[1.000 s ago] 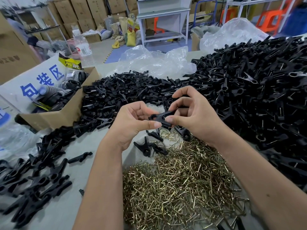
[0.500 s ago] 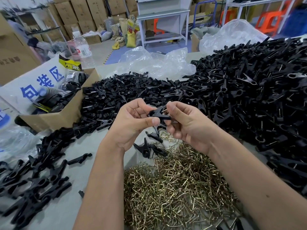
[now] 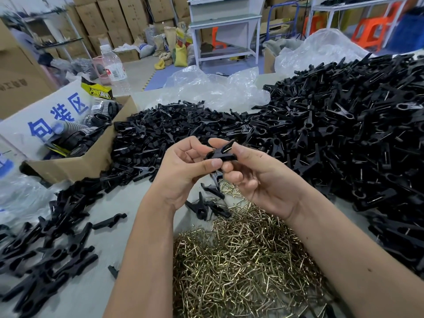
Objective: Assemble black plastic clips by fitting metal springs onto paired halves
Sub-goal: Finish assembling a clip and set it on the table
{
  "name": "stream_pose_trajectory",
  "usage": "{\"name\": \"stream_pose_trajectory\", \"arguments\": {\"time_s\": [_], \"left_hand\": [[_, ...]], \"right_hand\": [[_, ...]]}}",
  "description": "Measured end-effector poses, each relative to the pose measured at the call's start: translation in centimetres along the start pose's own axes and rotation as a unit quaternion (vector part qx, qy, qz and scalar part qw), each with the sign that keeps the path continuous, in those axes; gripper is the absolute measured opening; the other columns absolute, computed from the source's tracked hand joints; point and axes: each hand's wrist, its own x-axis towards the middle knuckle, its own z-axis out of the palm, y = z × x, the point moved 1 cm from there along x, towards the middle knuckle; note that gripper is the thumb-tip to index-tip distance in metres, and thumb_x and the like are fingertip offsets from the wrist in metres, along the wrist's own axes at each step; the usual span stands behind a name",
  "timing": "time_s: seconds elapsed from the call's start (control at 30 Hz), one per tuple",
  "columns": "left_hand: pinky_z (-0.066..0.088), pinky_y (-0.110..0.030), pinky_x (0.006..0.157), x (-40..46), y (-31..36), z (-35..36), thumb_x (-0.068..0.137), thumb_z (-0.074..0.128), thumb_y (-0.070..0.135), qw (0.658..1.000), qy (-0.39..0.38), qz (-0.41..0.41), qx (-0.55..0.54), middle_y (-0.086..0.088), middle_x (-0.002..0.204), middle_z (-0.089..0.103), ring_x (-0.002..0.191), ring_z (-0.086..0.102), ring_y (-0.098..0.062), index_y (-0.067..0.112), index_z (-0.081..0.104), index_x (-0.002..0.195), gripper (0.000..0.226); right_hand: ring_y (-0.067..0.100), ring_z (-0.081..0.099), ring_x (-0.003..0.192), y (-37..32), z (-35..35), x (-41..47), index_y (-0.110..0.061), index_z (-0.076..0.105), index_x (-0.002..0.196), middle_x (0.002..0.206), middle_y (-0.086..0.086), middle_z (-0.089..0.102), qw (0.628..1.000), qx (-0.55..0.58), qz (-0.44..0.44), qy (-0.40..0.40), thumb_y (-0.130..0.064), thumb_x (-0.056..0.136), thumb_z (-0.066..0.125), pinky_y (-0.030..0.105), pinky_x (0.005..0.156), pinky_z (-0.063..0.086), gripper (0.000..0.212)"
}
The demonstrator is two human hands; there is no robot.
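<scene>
Clip (image 3: 220, 153) pinched by left hand (image 3: 183, 171) and right hand (image 3: 259, 177) together, above spring pile (image 3: 241, 260) on desk (image 3: 91, 288).

1. I read three big blue Chinese characters, 包装区, on the white sign (image 3: 49, 118) leaning at the cardboard box (image 3: 75, 162).
2. I make out "PRO" in yellow on a black-and-yellow packet (image 3: 97, 90) behind it; the remaining letters blur.
3. The water bottle's label (image 3: 115, 73) is too small for me to read.
</scene>
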Motion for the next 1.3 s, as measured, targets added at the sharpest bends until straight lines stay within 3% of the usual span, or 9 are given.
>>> {"name": "stream_pose_trajectory", "arguments": {"time_s": [0.1, 0.17, 0.4, 0.57, 0.67, 0.77, 0.9, 1.17, 1.3], "left_hand": [[0.062, -0.032, 0.076, -0.2, 0.4, -0.3, 0.059, 0.091, -0.004, 1.0, -0.015, -0.005, -0.006, -0.011, 0.103, 0.078, 0.092, 0.077, -0.027, 0.017, 0.07, 0.076, 0.035], [0.063, -0.033, 0.078, -0.2, 0.5, -0.4, 0.055, 0.095, 0.005, 1.0, -0.011, -0.013, 0.004, -0.012, 0.095, 0.078, 0.087, 0.075, -0.026, 0.02, 0.075, 0.075, 0.032], [0.061, -0.028, 0.078, -0.4, 0.5, -0.8, 0.061, 0.088, 0.01, 0.999, -0.01, -0.038, 0.027, -0.015, 0.1, 0.079, 0.089, 0.076, -0.022, 0.01, 0.082, 0.088, 0.028], [0.061, -0.045, 0.092, 0.0, -0.1, -0.3, 0.064, 0.096, 0.015, 0.998, 0.001, -0.013, 0.062, -0.018, 0.103, 0.078, 0.096, 0.075, -0.032, 0.016, 0.082, 0.085, 0.025], [0.061, -0.04, 0.08, 0.1, -0.1, -0.5, 0.062, 0.098, 0.019, 0.999, 0.014, -0.006, 0.05, -0.016, 0.088, 0.078, 0.084, 0.075, -0.028, 0.014, 0.076, 0.099, 0.044], [0.061, -0.036, 0.076, 0.1, 0.0, -0.6, 0.056, 0.102, 0.026, 0.999, 0.014, 0.014, 0.033, -0.012, 0.082, 0.078, 0.075, 0.075, -0.022, 0.019, 0.061, 0.099, 0.06], [0.06, -0.033, 0.072, 0.2, -0.4, -0.6, 0.061, 0.094, 0.012, 0.997, 0.021, 0.038, 0.065, -0.011, 0.081, 0.078, 0.072, 0.074, -0.02, 0.018, 0.054, 0.089, 0.05], [0.059, -0.029, 0.069, 0.5, -0.8, -0.3, 0.059, 0.092, 0.01, 0.994, 0.031, 0.051, 0.087, -0.004, 0.07, 0.071, 0.071, 0.072, -0.014, 0.019, 0.052, 0.077, 0.045], [0.059, -0.029, 0.068, 0.4, -0.7, -0.1, 0.057, 0.092, 0.011, 0.994, 0.035, 0.054, 0.092, -0.018, 0.076, 0.062, 0.071, 0.073, -0.014, 0.014, 0.047, 0.078, 0.05]], "right_hand": [[0.007, 0.067, 0.064, -0.1, -0.3, -0.2, -0.015, 0.069, 0.135, 0.088, 0.009, 0.068, 0.999, 0.026, 0.033, -0.031, -0.025, 0.097, 0.063, 0.012, 0.047, 0.054, 0.04], [0.007, 0.068, 0.061, -0.2, -0.4, -0.4, -0.014, 0.072, 0.132, 0.094, 0.015, 0.073, 0.996, 0.055, 0.052, -0.04, -0.021, 0.094, 0.065, 0.012, 0.047, 0.054, 0.039], [0.01, 0.063, 0.054, -0.4, -1.0, -0.3, -0.007, 0.063, 0.14, 0.085, 0.015, 0.059, 0.977, 0.195, 0.076, -0.028, -0.017, 0.095, 0.063, 0.016, 0.043, 0.054, 0.046], [0.017, 0.072, 0.063, -0.1, -1.0, -0.3, -0.006, 0.053, 0.149, 0.101, 0.027, 0.067, 0.979, 0.186, 0.074, -0.035, -0.021, 0.088, 0.077, 0.021, 0.048, 0.059, 0.067], [0.018, 0.072, 0.062, 0.0, -0.9, 0.1, -0.006, 0.043, 0.156, 0.098, 0.029, 0.068, 0.97, 0.236, 0.066, -0.01, -0.014, 0.083, 0.076, 0.023, 0.047, 0.059, 0.081], [0.018, 0.071, 0.059, 0.0, -0.6, 0.2, -0.004, 0.058, 0.144, 0.09, 0.027, 0.067, 0.967, 0.249, 0.054, -0.016, -0.008, 0.081, 0.079, 0.024, 0.047, 0.059, 0.067], [0.018, 0.069, 0.053, -0.6, -0.2, -0.1, 0.002, 0.067, 0.12, 0.078, 0.021, 0.062, 0.966, 0.252, 0.058, -0.017, -0.003, 0.082, 0.078, 0.023, 0.044, 0.057, 0.04], [0.023, 0.065, 0.047, -1.4, -0.4, -0.4, 0.003, 0.063, 0.118, 0.071, 0.022, 0.056, 0.945, 0.315, 0.086, -0.008, -0.005, 0.095, 0.058, 0.027, 0.038, 0.055, 0.025], [0.024, 0.065, 0.047, -1.5, -0.7, -0.5, 0.005, 0.063, 0.118, 0.07, 0.023, 0.057, 0.944, 0.317, 0.088, -0.021, -0.008, 0.101, 0.053, 0.027, 0.038, 0.055, 0.024]]}}
